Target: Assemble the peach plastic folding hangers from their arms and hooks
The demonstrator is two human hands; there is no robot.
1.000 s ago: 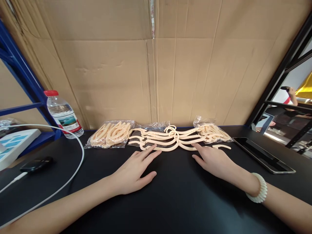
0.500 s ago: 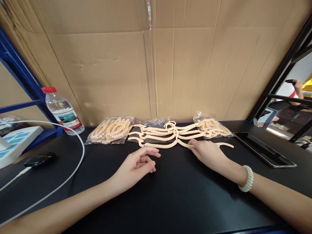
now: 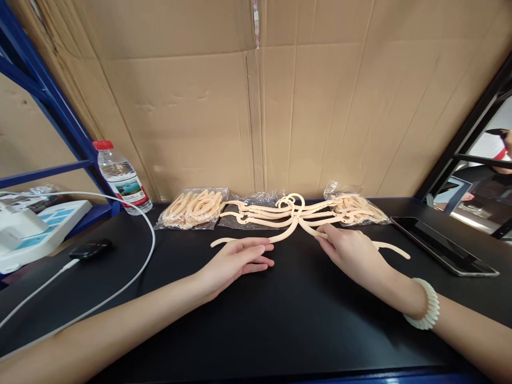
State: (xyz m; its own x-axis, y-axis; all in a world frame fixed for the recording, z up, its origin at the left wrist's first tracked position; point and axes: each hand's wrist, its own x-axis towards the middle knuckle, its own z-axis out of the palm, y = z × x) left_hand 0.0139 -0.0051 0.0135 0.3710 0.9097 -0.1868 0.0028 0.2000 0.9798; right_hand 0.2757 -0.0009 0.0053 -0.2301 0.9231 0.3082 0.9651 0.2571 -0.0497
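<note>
A cream folding clothes hanger (image 3: 287, 232) lies spread at the front of a stack of similar hangers (image 3: 266, 214), its hook pointing toward the back. My right hand (image 3: 352, 252) is closed on the hanger's right arm, thumb and fingers pinching it, and the arm's tip sticks out past the hand. At the hanger's left arm, my left hand (image 3: 238, 261) has its fingers stretched out along the near side. It partly covers that arm; whether it touches it I cannot tell.
Plastic bags of cream hangers lie left (image 3: 192, 209) and right (image 3: 354, 208) of the stack. A phone (image 3: 442, 245) lies far right. At left are a water bottle (image 3: 124, 181), a power strip (image 3: 56, 224), a black device (image 3: 91, 248) and a white cable (image 3: 150, 250). Cardboard (image 3: 192, 117) stands behind.
The front hanger has come nearer, apart from the stack, with its arms slanting down at both ends. My left hand has straightened its fingers and moved up to the left arm. The view has shifted slightly.
</note>
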